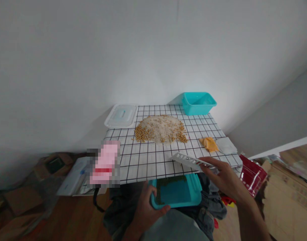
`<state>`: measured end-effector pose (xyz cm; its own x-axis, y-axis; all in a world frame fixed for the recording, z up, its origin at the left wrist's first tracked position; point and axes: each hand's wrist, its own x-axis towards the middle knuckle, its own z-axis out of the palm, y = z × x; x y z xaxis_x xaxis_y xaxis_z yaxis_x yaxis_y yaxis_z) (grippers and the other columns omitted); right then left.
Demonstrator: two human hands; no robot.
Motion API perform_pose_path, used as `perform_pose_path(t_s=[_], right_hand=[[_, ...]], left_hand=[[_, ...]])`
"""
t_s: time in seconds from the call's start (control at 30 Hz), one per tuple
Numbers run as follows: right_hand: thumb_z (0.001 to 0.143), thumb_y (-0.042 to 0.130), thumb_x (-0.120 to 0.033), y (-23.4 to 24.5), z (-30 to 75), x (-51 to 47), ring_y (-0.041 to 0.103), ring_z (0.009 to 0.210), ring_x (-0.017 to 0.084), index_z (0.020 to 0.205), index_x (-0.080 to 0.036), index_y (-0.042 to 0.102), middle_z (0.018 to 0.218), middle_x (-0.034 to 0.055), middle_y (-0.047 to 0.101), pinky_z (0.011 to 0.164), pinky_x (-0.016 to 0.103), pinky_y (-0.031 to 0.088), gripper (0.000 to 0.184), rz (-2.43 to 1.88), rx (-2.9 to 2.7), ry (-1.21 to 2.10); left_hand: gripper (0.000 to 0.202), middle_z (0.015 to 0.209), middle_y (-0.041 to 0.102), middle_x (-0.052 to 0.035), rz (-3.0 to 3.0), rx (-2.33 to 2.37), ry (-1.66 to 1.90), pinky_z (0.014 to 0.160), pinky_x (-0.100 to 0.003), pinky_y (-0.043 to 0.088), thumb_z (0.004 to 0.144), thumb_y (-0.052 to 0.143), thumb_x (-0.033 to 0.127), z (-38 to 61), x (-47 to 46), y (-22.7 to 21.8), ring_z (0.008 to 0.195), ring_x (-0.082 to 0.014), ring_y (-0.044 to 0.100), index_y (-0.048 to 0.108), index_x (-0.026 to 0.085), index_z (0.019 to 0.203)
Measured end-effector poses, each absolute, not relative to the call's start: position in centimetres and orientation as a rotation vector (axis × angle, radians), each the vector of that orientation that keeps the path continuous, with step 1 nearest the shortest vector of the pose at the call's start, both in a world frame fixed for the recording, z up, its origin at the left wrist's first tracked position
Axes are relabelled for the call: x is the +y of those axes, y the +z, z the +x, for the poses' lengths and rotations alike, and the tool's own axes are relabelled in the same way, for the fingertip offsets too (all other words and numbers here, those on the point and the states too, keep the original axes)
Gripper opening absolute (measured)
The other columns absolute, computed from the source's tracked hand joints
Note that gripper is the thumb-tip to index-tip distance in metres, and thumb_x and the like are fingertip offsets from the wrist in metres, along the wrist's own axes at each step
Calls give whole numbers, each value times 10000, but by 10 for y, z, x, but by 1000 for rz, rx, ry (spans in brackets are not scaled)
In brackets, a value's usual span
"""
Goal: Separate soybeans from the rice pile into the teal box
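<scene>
My left hand (148,208) is closed round the left end of a teal plastic box (198,191) on my lap, below the table's front edge. Small dark green grains (173,180) lie along the box's far and left sides, and its bottom shows bare in the middle. In my right hand (222,175) is a white slotted plastic tray (187,160), tilted over the front right of the table. Beyond my hands, a heap of white rice-like grains mixed with yellow beans (161,129) is spread on the checked tabletop (143,157).
At the back right stands another teal box (198,108); a clear lid (122,115) lies back left. A yellow cloth (209,144) and a white piece (226,145) are at the right. A pixelated pink object (105,162) sits front left. A red packet (253,175) hangs beyond the right edge.
</scene>
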<state>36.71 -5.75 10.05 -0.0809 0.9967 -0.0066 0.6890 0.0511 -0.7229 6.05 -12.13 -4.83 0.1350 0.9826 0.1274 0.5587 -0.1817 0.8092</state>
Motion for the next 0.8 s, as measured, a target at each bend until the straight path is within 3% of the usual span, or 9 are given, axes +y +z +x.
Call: perform_pose_path(t_s=[0.1, 0.3, 0.53, 0.8], right_hand=[[948, 547, -401, 107, 357, -68, 735, 918, 241, 1122, -259, 774, 1069, 47, 785, 712, 284, 590, 320, -1622, -1884, 878], [942, 564, -436, 109, 373, -70, 733, 914, 262, 1145, -245, 766, 1077, 67, 782, 633, 280, 588, 345, -1653, -1883, 877], [902, 618, -469, 108, 417, -34, 734, 880, 277, 1183, -185, 747, 1029, 88, 788, 742, 346, 592, 419, -1746, -1658, 569], [913, 586, -480, 98, 407, -9, 729, 703, 244, 1236, -190, 729, 955, 97, 788, 624, 324, 562, 457, -1913, -1624, 350]], left_hand=[[444, 921, 513, -18, 1804, 1492, 925, 775, -315, 463, 657, 829, 413, 63, -120, -48, 907, -231, 550, 459, 230, 821], [458, 920, 506, -15, 1821, 1484, 900, 769, -318, 453, 651, 834, 427, 67, -117, -51, 883, -220, 540, 460, 228, 825], [494, 903, 505, -13, 1836, 1419, 842, 715, -298, 437, 665, 830, 509, 79, -113, -54, 837, -203, 525, 466, 228, 843], [559, 929, 503, -32, 1845, 1381, 790, 792, -344, 428, 649, 820, 608, 89, -111, -55, 926, -245, 511, 475, 223, 860]])
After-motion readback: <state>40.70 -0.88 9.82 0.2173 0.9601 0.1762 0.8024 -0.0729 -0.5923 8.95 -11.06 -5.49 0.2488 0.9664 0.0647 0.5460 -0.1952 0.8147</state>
